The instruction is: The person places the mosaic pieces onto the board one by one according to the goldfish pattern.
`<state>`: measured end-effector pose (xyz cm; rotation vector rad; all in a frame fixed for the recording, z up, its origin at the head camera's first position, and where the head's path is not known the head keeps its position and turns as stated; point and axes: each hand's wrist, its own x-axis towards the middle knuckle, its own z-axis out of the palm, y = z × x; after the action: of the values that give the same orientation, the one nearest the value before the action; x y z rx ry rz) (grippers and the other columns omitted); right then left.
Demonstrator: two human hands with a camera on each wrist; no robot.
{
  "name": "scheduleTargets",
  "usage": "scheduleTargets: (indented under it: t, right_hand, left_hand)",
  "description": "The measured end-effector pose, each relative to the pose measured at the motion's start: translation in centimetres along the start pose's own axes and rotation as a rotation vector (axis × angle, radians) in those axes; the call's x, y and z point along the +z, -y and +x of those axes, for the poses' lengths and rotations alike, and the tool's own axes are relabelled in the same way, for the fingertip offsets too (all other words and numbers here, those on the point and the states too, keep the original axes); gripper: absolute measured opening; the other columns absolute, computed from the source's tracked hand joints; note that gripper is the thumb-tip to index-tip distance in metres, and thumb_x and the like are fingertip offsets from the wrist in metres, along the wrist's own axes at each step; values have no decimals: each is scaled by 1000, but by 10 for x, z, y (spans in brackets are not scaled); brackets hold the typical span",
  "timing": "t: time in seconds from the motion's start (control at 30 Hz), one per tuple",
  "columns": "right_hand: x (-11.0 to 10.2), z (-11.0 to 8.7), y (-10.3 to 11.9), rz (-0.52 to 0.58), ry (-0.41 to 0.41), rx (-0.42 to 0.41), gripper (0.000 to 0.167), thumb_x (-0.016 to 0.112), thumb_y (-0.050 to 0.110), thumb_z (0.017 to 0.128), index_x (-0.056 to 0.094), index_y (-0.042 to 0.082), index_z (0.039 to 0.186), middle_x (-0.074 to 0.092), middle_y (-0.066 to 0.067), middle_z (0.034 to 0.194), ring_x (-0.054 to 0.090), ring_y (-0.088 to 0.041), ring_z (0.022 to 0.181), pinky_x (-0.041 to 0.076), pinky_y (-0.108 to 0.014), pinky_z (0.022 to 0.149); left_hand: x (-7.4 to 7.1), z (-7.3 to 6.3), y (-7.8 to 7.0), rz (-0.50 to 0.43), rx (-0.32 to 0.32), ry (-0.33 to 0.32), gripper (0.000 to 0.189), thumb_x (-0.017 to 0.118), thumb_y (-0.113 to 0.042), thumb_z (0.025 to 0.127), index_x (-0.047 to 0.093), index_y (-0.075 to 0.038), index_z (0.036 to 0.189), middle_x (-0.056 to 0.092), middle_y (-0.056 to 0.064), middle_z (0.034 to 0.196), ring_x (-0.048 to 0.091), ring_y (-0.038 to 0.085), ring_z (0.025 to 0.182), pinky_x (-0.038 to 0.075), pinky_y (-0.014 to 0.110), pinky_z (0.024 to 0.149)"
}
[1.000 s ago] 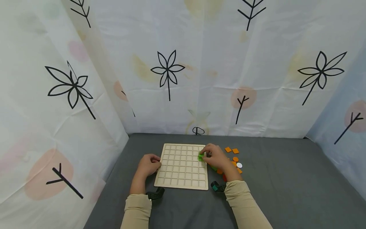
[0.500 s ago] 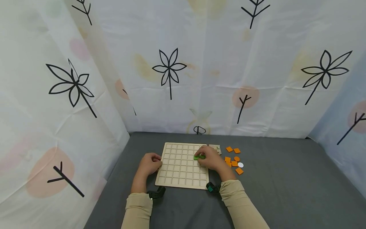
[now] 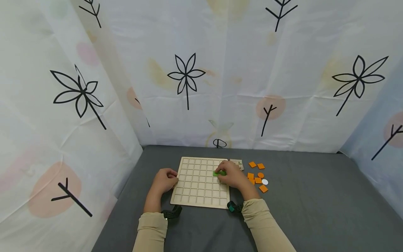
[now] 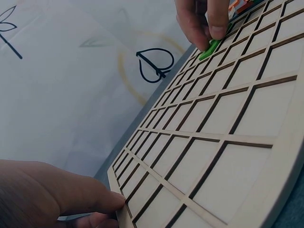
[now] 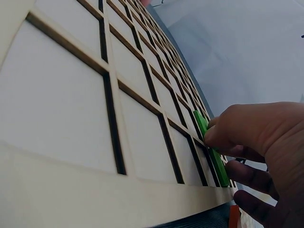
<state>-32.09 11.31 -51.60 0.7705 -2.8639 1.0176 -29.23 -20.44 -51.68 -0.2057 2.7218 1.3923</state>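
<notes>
Wooden board gripped by the left hand, the right hand pinches a green piece farther inward than a second ago (seemingly being fitted).

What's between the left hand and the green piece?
Only empty squares of the wooden board; no pieces between left hand and green piece. Shows in head and left wrist views.
</notes>
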Motion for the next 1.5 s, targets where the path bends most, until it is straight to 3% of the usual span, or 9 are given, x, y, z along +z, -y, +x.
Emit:
scheduleTargets:
  t: [0.27,0.43,0.6,0.9,1.17,1.5]
  right_hand:
    - [-3,1,2,6,-1,0,16,72,6,96,82,12,107,70,-6,116,66,-24,103,55,-46,89]
    - [-12,-3,3,90,-15,15,16,73,8,99,80,8,112,67,-8,118,60,-26,103,50,-41,82]
    - [-25,-13,-4,113,-35,33,18,74,11,99,78,7,116,65,-8,114,56,-23,95,48,-41,81]
    - [-39,-41,-15,38,-39,68,19,78,17,97,79,5,111,66,-10,110,51,-13,75,47,-31,70]
    - [-40,-63,-17,47,-58,113,19,82,20,94,80,8,109,67,-7,103,56,-14,80,49,-32,71]
    - [-40,-66,-27,-3,-37,152,23,87,25,89,80,12,107,68,-4,109,62,-17,90,52,-37,77]
  left_hand:
    - [-1,-1,0,3,6,-4,21,71,-9,94,74,1,113,71,14,94,67,19,72,57,34,65]
    - [-2,-2,0,4,8,-2,22,71,-9,93,74,1,113,71,14,94,67,19,72,56,34,65]
    - [-3,-2,0,8,12,-3,22,71,-9,93,74,1,112,71,13,93,67,19,71,55,34,64]
    - [-4,-2,0,18,9,-4,22,70,-10,93,74,0,112,71,13,94,66,19,72,54,34,64]
    - [1,-3,5,10,11,13,20,71,-10,94,74,-2,112,71,11,93,66,19,71,54,34,65]
    - [-2,-2,3,-5,16,10,20,70,-9,95,74,0,113,71,12,94,67,19,72,56,35,65]
